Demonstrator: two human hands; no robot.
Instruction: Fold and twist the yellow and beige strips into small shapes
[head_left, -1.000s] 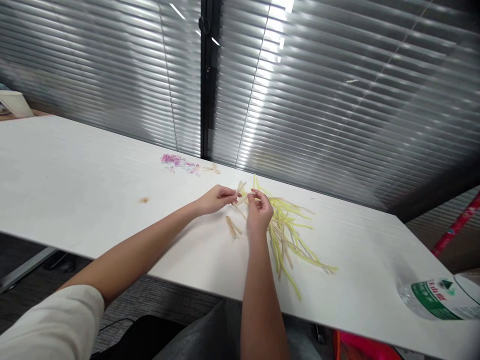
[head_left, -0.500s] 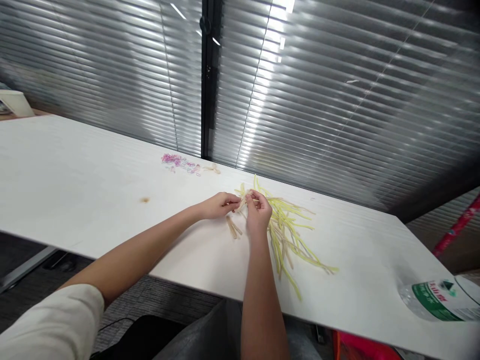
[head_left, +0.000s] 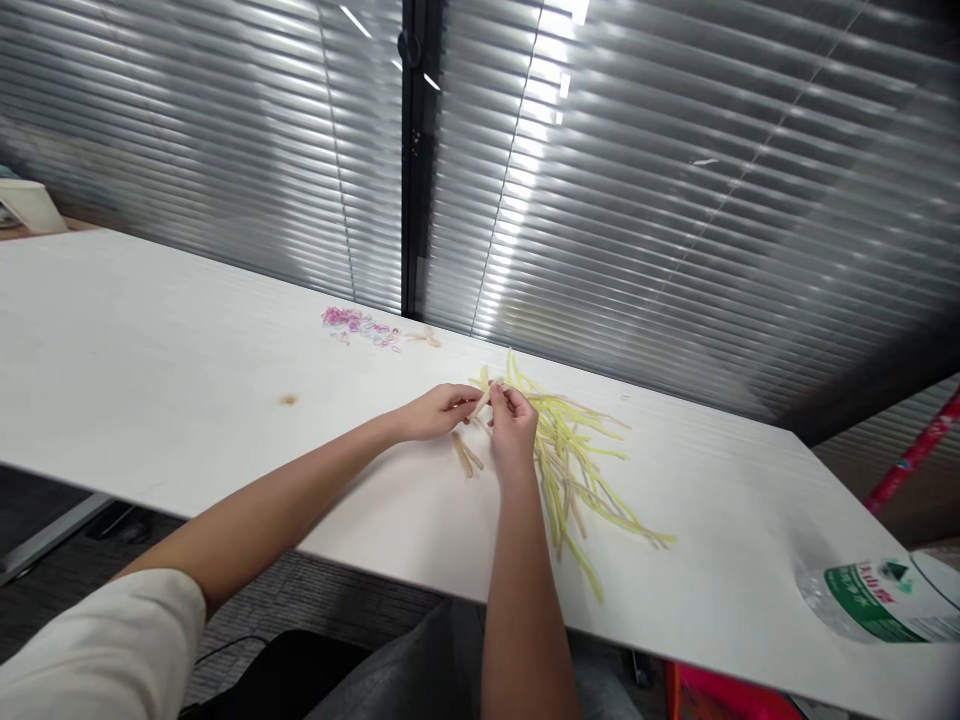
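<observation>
Both hands meet over the white table [head_left: 225, 320]. My left hand [head_left: 433, 412] pinches the lower left end of a short, folded beige pipe cleaner [head_left: 482, 403]. The thumb and fingers of my right hand [head_left: 514, 428] close on its upper end. Right beside that hand, long yellow and beige pipe cleaners [head_left: 566, 440] lie in a loose, fanned pile. A few bent beige pieces [head_left: 466, 456] rest just below the fingertips. How the held piece is twisted between the fingers is partly hidden.
Small pink, purple and pale rubber bands [head_left: 356, 324] are scattered near the back edge, with a bent beige piece [head_left: 426, 337] beside them. A large clear bottle [head_left: 877, 598] with a green label lies at the right. Window blinds [head_left: 637, 200] rise behind the table.
My right hand has shifted slightly left and turned a little on the beige pipe cleaner. My left hand stays almost still, and the pile has not moved.
</observation>
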